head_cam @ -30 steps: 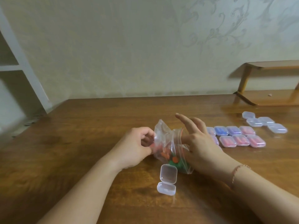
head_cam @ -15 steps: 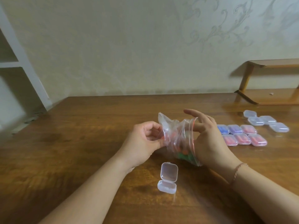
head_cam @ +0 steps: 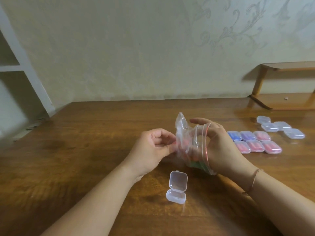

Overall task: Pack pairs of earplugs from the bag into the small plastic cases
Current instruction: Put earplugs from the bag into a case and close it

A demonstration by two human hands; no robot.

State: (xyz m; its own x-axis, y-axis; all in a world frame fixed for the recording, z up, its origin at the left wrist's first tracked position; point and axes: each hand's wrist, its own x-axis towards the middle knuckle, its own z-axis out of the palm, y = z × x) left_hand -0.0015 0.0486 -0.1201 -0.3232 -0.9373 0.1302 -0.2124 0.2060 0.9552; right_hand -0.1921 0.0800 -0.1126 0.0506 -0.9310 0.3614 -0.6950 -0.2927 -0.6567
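Brown tabletop [head_cam: 71,160] holds an open empty case [head_cam: 177,187]. Above it, left hand [head_cam: 150,149] pinches the clear bag [head_cam: 189,147] of earplugs; right hand [head_cam: 219,147] fingers reach inside, state unclear. Six filled cases [head_cam: 254,142] and clear shut cases [head_cam: 279,127] sit right.

Left hand [head_cam: 153,149] fingers curled, pinching; right hand [head_cam: 219,147] fingers spread forward.

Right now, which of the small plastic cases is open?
The empty clear case nearest the camera, lid flipped back, in front of the bag. The others, at right, are shut.
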